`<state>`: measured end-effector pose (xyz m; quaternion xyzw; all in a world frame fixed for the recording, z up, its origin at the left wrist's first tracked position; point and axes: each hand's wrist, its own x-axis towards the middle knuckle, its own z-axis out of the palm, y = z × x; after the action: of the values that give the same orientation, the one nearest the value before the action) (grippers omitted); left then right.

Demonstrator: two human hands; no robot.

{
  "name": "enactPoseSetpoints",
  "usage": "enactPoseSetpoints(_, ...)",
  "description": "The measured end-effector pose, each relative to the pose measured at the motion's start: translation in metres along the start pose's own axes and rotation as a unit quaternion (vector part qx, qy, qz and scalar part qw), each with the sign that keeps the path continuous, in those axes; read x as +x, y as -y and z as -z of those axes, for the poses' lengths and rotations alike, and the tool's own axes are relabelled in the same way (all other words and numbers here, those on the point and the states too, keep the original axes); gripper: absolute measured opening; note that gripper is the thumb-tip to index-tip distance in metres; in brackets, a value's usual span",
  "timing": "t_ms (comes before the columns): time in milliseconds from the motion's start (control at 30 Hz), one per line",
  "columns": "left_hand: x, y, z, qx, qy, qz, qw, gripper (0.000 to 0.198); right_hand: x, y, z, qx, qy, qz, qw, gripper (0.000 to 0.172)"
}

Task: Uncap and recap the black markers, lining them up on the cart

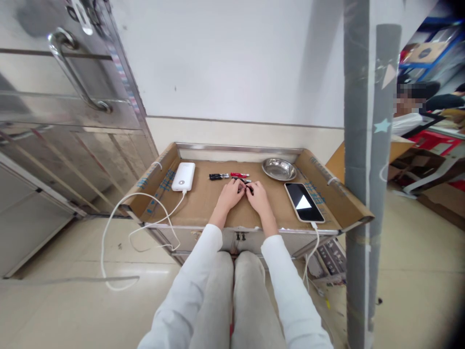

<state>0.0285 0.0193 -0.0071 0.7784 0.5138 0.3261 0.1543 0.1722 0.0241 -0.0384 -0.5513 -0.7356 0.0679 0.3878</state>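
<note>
My left hand [231,193] and my right hand [257,196] meet over the middle of the cardboard-covered table [203,208]. Both have curled fingers pinched around something small and dark between them, too small to make out. Just past the fingertips, a dark pen-like piece [241,180] shows in part. Black pens [218,177] lie side by side beyond my left hand. To their right is a red pen [240,174], lying crosswise.
A white power bank [183,176] with a cable sits at left. At right are a round metal dish [279,169] and a phone [304,202] on a cable. Cardboard walls edge the table. A grey pillar [363,145] stands right; another person [407,121] sits beyond.
</note>
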Motion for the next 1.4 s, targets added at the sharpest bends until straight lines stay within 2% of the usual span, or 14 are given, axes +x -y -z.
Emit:
enactPoseSetpoints(767, 0.0011, 0.0068, -0.0042, -0.017, -0.020, -0.020, 0.999, 0.006, 0.0002, -0.0006, -0.0014, 0.009, -0.021, 0.002, 1.000, 0.022)
enactPoseSetpoints(1400, -0.0012, 0.0031, -0.0009, -0.033, -0.017, -0.005, 0.999, 0.006, -0.0004, 0.0004, -0.0004, 0.003, -0.024, 0.005, 1.000, 0.021)
